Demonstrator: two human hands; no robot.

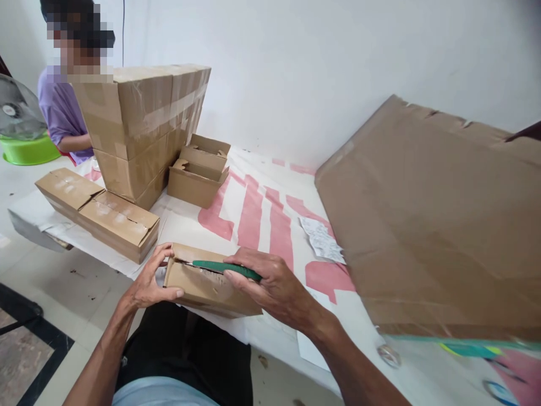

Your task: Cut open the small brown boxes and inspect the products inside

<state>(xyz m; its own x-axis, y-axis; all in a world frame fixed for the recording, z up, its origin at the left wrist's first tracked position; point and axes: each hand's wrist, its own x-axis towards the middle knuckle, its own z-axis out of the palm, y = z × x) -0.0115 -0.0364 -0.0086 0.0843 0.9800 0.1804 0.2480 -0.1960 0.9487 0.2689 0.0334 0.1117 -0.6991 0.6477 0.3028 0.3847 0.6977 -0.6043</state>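
A small brown cardboard box (203, 285) lies at the near edge of the table. My left hand (150, 279) grips its left end, thumb under and fingers over the top corner. My right hand (264, 282) is closed on a green-handled cutter (226, 268), which lies along the box's top seam pointing left.
A tall stack of taped boxes (143, 127) stands at the back left, with an open box (198, 169) beside it and two long closed boxes (99, 211) in front. Large flat cardboard sheet (435, 214) covers the right. A crumpled paper (321, 239) lies mid-table. A person in purple (61, 113) sits far left.
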